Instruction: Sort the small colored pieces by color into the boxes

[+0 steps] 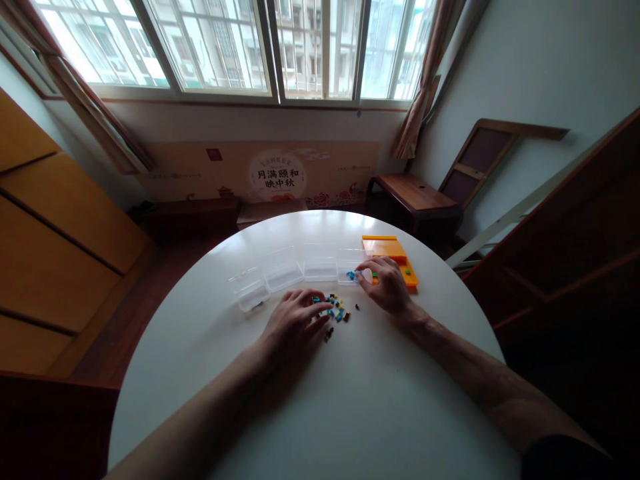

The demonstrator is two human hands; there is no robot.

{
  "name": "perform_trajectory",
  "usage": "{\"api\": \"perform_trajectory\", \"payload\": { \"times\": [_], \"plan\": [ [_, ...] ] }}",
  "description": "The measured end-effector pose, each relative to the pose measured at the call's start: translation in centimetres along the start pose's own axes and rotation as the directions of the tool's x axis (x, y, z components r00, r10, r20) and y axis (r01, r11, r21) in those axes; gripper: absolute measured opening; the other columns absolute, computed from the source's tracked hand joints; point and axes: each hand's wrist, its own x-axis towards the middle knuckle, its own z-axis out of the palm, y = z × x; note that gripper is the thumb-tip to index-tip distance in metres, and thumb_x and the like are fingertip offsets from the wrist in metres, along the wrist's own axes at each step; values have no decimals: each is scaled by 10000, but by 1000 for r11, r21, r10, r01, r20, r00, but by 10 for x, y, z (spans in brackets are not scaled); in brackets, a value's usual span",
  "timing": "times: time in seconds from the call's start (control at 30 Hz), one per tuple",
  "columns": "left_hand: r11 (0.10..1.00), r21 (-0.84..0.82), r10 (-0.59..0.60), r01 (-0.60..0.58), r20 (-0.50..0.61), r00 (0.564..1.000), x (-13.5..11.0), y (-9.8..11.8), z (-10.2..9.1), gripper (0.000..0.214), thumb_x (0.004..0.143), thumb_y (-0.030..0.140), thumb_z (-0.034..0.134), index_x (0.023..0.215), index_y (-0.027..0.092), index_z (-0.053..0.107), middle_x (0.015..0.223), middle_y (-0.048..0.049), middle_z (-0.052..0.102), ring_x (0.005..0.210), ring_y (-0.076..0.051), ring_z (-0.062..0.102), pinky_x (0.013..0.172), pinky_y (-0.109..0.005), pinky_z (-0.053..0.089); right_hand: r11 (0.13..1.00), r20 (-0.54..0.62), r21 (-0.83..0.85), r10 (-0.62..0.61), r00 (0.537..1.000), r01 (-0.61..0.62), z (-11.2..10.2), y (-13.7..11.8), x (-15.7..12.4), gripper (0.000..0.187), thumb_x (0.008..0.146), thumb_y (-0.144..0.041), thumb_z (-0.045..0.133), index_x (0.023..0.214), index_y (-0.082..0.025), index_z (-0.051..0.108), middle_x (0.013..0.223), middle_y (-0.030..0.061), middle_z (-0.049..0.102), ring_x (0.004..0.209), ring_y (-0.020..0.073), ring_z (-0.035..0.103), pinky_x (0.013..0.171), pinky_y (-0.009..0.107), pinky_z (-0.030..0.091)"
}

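Observation:
A loose pile of small building bricks in blue, yellow and dark brown lies on the white table. My left hand is at the pile's left side, its fingers bent and apart, partly covering some bricks. Above the rightmost clear plastic box, my right hand reaches in from the right, with thumb and forefinger apart at its edge. Several small blue bricks lie in that box below the fingertips. No brick shows between the fingers of either hand.
Further clear boxes, including a middle one and a left one, form an arc. An orange plastic case with green pieces stands behind my right hand. The round white table has a curved edge. A wooden stool stands beyond.

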Motion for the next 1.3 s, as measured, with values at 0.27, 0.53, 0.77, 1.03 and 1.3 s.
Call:
{"api": "perform_trajectory", "payload": {
  "times": [0.27, 0.53, 0.77, 1.03, 1.3],
  "plan": [
    [1000, 7, -2, 1, 88, 996, 7, 3, 6, 145, 1071, 298, 707, 1167, 319, 813, 1284, -52, 763, 1116, -250, 699, 995, -404, 489, 995, 23, 78, -71, 997, 69, -3, -17, 2, 52, 983, -240, 735, 995, -255, 783, 1055, 50, 801, 1042, 283, 693, 1080, 507, 506],
    [994, -92, -54, 53, -14, 998, 10, 3, 3, 134, 1101, 334, 675, 1064, 249, 771, 1139, -55, 795, 1059, -227, 733, 980, -391, 494, 942, 55, 262, -230, 972, 209, -12, -29, 3, 51, 1020, -269, 745, 1065, -272, 769, 1064, 52, 800, 1018, 260, 713, 1021, 477, 559],
    [905, -411, -147, 114, -49, 988, 17, 1, -5, 201, 1104, 356, 669, 1021, 214, 784, 1051, -88, 764, 978, -219, 730, 933, -387, 575, 846, 151, 334, -482, 863, 414, -13, -41, 3, 223, 1031, -334, 777, 1244, -279, 742, 1101, 48, 822, 1019, 244, 740, 984, 442, 574],
    [883, -460, -135, 93, -61, 989, 15, -1, 0, 162, 1080, 328, 716, 1010, 220, 814, 1044, -85, 773, 964, -209, 736, 905, -384, 600, 821, 126, 341, -522, 843, 458, -12, -44, 4, 96, 1070, -292, 739, 1163, -276, 758, 1086, 26, 831, 982, 209, 756, 1057, 432, 565],
    [913, -397, -131, 94, -68, 989, 15, -1, 0, 171, 1095, 307, 680, 1037, 229, 821, 1056, -84, 770, 960, -212, 734, 909, -390, 586, 841, 109, 360, -467, 878, 403, -11, -38, 5, 52, 1038, -267, 778, 1088, -278, 770, 1053, 24, 827, 963, 214, 752, 1024, 430, 570]
  ]
}}
